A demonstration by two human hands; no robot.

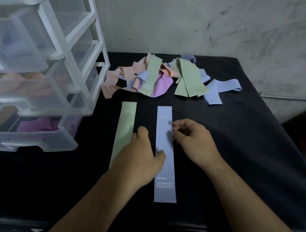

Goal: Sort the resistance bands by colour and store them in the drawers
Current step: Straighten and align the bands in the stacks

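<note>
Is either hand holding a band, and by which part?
Nothing lifted. The left hand rests its thumb on the blue band, left edge; the right hand has curled fingers at its right edge, pinch unclear.

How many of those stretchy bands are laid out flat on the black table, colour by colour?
Green band: 1
Blue band: 1
Total: 2
The tangled pile behind cannot be counted reliably.

- green band (124, 131) and blue band (165, 155) lie flat side by side on the black bench (238, 162)
- left hand (140, 158) rests between them, thumb on the blue band
- right hand (195, 141) has its fingers (174, 135) curled at the blue band's right edge
- messy mixed pile (163, 77) sits behind, clear drawers (40, 66) on the left
</note>
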